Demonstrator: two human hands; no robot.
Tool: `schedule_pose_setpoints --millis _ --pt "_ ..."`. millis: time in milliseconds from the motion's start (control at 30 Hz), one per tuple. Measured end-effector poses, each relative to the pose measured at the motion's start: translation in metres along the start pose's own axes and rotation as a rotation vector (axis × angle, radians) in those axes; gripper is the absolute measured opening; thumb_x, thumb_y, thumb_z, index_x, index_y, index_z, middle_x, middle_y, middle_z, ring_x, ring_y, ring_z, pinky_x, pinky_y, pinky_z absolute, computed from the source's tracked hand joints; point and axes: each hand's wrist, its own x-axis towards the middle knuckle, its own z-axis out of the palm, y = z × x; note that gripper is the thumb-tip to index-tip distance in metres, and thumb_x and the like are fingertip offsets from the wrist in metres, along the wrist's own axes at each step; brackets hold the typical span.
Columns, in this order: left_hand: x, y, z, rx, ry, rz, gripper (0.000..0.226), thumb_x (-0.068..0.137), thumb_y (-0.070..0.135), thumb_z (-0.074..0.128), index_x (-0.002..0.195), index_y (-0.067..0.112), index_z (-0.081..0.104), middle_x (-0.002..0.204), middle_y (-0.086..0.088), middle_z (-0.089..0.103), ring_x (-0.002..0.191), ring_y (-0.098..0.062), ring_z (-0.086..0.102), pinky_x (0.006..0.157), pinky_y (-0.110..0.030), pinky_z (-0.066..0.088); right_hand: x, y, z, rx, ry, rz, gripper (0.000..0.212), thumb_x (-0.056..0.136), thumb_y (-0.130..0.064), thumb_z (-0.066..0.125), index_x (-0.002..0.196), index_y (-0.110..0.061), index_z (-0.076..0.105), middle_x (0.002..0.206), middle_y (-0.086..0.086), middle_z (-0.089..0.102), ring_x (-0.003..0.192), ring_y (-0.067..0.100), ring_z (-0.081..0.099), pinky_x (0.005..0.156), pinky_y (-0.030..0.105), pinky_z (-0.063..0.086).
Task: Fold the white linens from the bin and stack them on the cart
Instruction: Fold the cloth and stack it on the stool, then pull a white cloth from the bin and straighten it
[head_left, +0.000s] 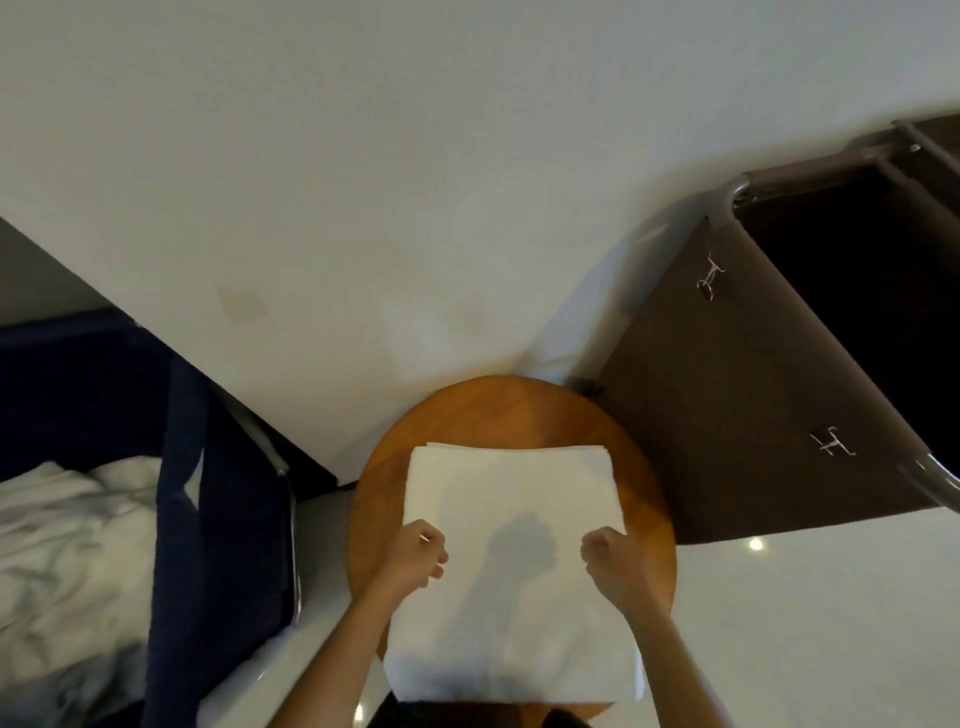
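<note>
Folded linen (511, 493) flat on round wooden table (649, 499), long axis running away from the body, near end overhanging the rim. Left hand (415, 558) and right hand (608, 558) curled onto opposite side edges at mid-length, apparently pinching the cloth. Cart (727, 415) beyond and rightward, nearer the right hand; bin (218, 467) leftward

Two hands are in view: the left hand (415, 555) and the right hand (609, 555). Each grips a side edge of the one folded white linen (511, 499). Under both grips is one round wooden table (498, 410). Left of the left grip is one navy fabric bin (218, 519) holding one crumpled heap of white linens (67, 545); its pieces cannot be counted. Beyond and right of the right grip is one brown fabric cart (727, 415) bearing two metal clips (709, 278).
</note>
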Motion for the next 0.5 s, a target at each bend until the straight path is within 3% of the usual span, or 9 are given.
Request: schedule_pose_setpoints --millis 100,333,500 --pt "-0.007 -0.018 0.015 0.119 -0.054 -0.020 0.011 0.098 0.018 0.046 0.097 0.014 0.057 0.087 -0.002 0.067 0.072 -0.014 0.064 0.064 -0.027 0.051 0.000 0.016 0.026 0.066 -0.099 0.069 0.014 0.095 -0.018 0.048 0.099 -0.014 0.060 0.103 0.006 0.066 0.091 0.018 0.063 0.078 0.025 0.050" --pt "-0.054 -0.051 0.036 0.192 -0.026 0.026 0.015 0.098 0.021 0.042 0.091 0.022 0.055 0.092 0.003 0.066 0.079 -0.012 0.066 0.073 -0.027 0.053 -0.024 0.033 0.051 -0.005 -0.233 -0.008 0.011 0.091 -0.017 0.051 0.092 -0.021 0.061 0.097 0.000 0.065 0.085 0.015 0.064 0.060 0.019 0.047" --pt "-0.098 -0.092 0.036 0.125 0.045 0.027 0.013 0.098 0.019 0.044 0.093 0.018 0.056 0.098 -0.004 0.067 0.081 -0.015 0.063 0.067 -0.021 0.048 -0.050 0.033 0.063 -0.055 -0.281 -0.176 0.012 0.092 -0.022 0.048 0.090 -0.021 0.061 0.096 0.002 0.067 0.088 0.020 0.064 0.071 0.028 0.050"
